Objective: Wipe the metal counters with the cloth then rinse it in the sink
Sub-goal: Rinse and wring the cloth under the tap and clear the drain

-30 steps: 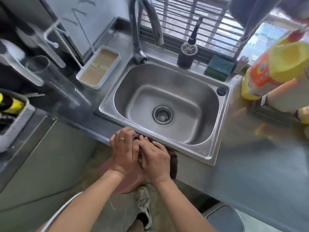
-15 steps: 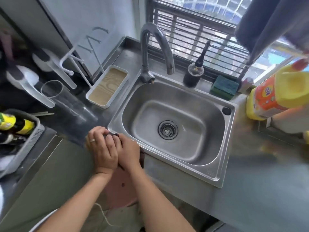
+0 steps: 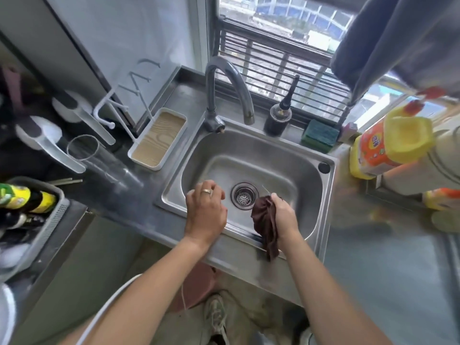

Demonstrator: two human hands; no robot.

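A dark brown cloth hangs bunched from my right hand, which grips it over the front part of the steel sink, just right of the drain. The cloth's tail drapes over the sink's front rim. My left hand hovers above the sink's front left part with fingers loosely curled and nothing in it; a ring shows on one finger. The curved tap stands at the back of the sink; no water is running. The metal counter stretches to the right.
A white tray and a clear glass sit left of the sink. A dark dispenser bottle and green sponge stand behind it. Yellow-orange detergent bottles crowd the right. A grey basket with bottles is at far left.
Both hands left the counter's front edge left of the sink, where they pressed the cloth together. They have parted: the right carries the cloth over the basin, the left hovers free.
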